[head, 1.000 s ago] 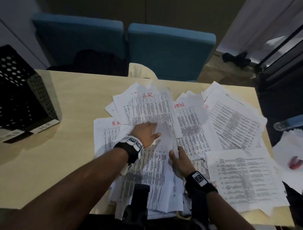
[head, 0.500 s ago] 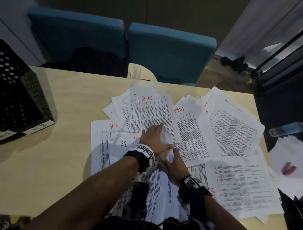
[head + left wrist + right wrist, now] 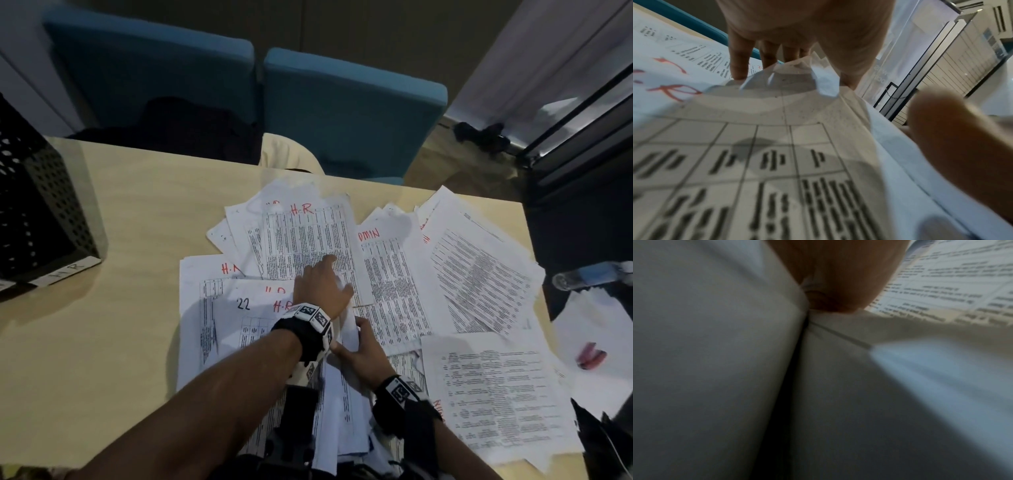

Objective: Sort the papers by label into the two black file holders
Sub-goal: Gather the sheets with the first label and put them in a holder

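Many printed sheets lie spread over the beige table (image 3: 102,342), some marked H.R (image 3: 303,209) and some ADMIN (image 3: 371,234) in red. My left hand (image 3: 323,291) lies flat on the pile, its straight fingers (image 3: 737,65) pressing down beyond the crumpled top edge of a table-printed sheet (image 3: 777,146). My right hand (image 3: 356,346) is just behind the left wrist and pinches a raised, folded sheet (image 3: 349,329) between thumb and finger (image 3: 838,272). A black perforated file holder (image 3: 48,219) with a white H.R label (image 3: 68,270) stands at the far left.
Two blue chairs (image 3: 352,113) stand behind the table. Off the right edge are a plastic bottle (image 3: 589,277) and a red object (image 3: 591,354) on white paper. Bare tabletop lies between the holder and the pile. A dark device (image 3: 294,428) sits at the near edge.
My left hand slid farther up over the H.R sheet. My right hand moved up close to the left wrist, and the sheet it holds has folded into a narrow raised strip.
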{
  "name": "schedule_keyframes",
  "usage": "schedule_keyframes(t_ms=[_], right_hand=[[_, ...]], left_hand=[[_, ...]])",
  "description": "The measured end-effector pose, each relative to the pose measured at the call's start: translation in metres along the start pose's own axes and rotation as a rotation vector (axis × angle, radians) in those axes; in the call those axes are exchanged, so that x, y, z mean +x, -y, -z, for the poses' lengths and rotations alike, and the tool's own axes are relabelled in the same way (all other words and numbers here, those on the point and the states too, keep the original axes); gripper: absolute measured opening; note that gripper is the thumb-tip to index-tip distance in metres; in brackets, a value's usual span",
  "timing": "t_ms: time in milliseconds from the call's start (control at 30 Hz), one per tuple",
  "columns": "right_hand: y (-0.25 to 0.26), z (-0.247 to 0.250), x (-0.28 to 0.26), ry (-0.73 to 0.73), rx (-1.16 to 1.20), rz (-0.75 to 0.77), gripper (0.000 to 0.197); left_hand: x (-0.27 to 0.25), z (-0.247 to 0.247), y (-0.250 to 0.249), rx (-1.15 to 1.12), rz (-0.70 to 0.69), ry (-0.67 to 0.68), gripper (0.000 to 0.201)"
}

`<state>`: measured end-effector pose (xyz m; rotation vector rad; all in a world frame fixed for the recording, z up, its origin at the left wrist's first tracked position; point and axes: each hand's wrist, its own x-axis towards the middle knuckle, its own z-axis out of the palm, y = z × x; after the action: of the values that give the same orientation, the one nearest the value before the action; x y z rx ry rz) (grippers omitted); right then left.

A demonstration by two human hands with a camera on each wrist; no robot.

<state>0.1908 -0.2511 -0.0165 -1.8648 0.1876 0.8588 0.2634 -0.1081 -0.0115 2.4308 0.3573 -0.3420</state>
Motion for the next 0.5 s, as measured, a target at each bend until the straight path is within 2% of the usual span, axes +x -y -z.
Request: schedule_keyframes(t_ms=[100,133,200,267,300,400,500], right_hand=[[0.001,-0.002,-0.003,-0.043,-0.067,0.022,0.046],[-0.004,-0.005,-0.002,-0.066,-0.132,0.031,0.052],[-0.008,-0.010,-0.002,-0.094,-0.267,0.040,0.056],[-0.010,-0.011,0.000,-0.101,-0.289,0.059,0.043],[-0.012,-0.010,0.001,-0.106,-0.284,0.060,0.036],[-0.015,-0.009,0.004,-0.130,-0.280,0.085,0.024],[-0.019,-0.011,0.005,-0.154,-0.259,0.118,0.041]], left_hand=[[0.005,0.001,0.000,0.018,0.007,-0.029,0.040],[0.005,0.000,0.000,0.026,-0.005,-0.019,0.037],[0.005,-0.002,0.003,-0.024,-0.049,0.027,0.048],[0.003,0.007,0.013,-0.123,-0.045,0.044,0.062],[0.002,0.014,0.023,-0.118,-0.040,0.016,0.062],[-0.002,0.045,0.070,0.179,-0.054,-0.018,0.055],[-0.013,0.066,0.109,0.354,-0.052,0.066,0.051]])
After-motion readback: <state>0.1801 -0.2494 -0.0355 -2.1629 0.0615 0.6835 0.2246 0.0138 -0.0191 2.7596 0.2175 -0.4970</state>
